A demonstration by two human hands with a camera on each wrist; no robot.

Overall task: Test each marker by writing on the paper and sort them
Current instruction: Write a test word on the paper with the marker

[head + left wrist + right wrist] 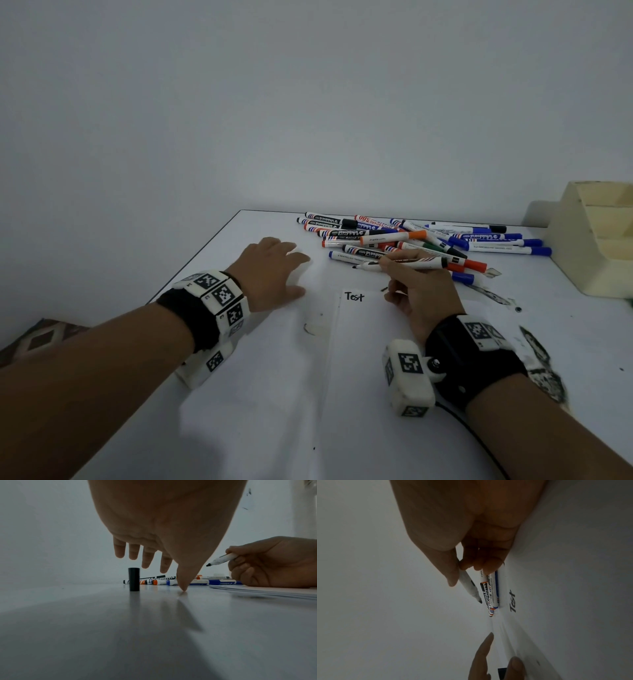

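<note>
Gripping an uncapped black marker (404, 263), the right hand (419, 294) hovered over the paper (394, 359) just beyond the word "Test" (354, 296).
Its fingers curled round the barrel, tip lifted clear of the sheet; the left hand (274, 270) lay spread and held nothing, thumb touching the table (589, 322), a black cap (134, 579) upright beside it. Remaining markers (424, 236) were heaped towards the table's far edge.

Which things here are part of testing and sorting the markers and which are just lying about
Part of the job:
uncapped marker in the right hand
black cap standing by the left hand
paper with "Test" written
pile of markers

Just lying about:
cream stepped stand
patterned cloth
black smudges on the table
</note>
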